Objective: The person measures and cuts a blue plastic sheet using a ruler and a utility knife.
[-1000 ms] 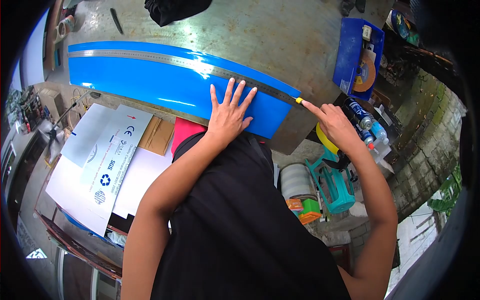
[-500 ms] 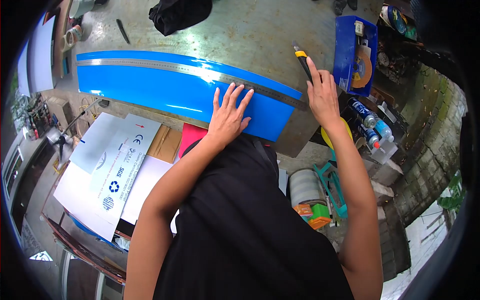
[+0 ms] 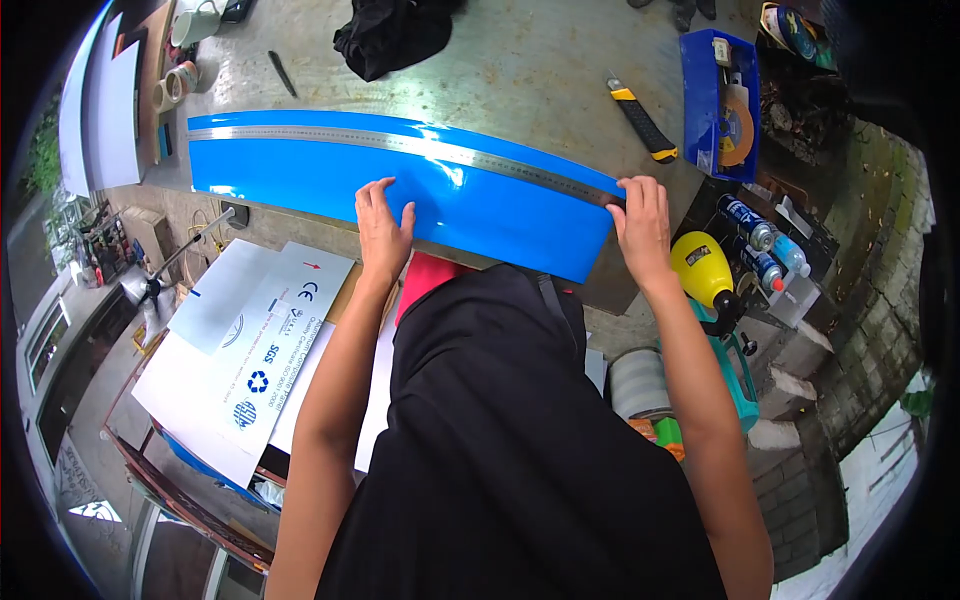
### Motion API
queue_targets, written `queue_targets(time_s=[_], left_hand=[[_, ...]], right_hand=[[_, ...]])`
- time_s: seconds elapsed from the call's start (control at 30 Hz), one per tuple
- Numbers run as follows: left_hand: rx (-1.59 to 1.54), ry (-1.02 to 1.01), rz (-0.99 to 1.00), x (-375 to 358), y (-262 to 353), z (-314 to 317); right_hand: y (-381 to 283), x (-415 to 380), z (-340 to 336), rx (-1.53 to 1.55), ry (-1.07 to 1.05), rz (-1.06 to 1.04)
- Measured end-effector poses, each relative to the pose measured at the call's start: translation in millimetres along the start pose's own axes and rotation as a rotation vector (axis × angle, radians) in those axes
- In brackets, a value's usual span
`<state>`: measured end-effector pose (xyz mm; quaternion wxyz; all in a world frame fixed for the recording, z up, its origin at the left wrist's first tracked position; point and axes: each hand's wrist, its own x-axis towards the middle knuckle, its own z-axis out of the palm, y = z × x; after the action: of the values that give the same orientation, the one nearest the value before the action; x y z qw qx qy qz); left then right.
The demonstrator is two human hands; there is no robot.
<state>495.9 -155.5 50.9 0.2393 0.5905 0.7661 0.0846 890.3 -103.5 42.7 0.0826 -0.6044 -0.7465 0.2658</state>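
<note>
A long blue panel lies across the metal table, with a steel ruler laid lengthwise along it near its far edge. My right hand is at the ruler's right end, fingers and thumb closed around that end. Over the panel's near edge, my left hand has its thumb apart from slightly bent fingers and holds nothing. A yellow and black utility knife rests on the table beyond my right hand, its blade end pointing away.
To the right stands a blue bin with discs, near spray cans and a yellow spray bottle. Black cloth and a dark pen-like tool lie on the table. Printed white panels are stacked at lower left.
My right hand has put the utility knife down on the table and moved to the ruler's end. My left hand has lifted off the ruler and shifted left to the panel's near edge.
</note>
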Motion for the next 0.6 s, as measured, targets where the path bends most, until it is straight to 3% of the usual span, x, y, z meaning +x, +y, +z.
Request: queue_targets(time_s=[0.13,0.33,0.47,0.53,0.6], left_hand=[[-0.13,-0.002,-0.144,-15.9,-17.8,1.4],[-0.365,-0.013,-0.259,-26.8,-35.3,9.2],[-0.436,-0.013,-0.265,-25.5,-45.6,1.2],[0.016,0.079,-0.135,-28.1,-52.8,-7.4],[0.112,0.039,-0.111,-33.5,-62.7,-11.4]], right_hand=[[1.1,-3.0,7.3,-0.051,-0.045,0.085],[6.5,-4.6,15.0,-0.065,-0.072,0.029],[7.5,-4.8,16.2,-0.034,-0.068,0.053],[7.2,-4.6,17.6,-0.064,-0.055,0.036],[5.6,-5.8,18.0,-0.096,-0.047,0.023]])
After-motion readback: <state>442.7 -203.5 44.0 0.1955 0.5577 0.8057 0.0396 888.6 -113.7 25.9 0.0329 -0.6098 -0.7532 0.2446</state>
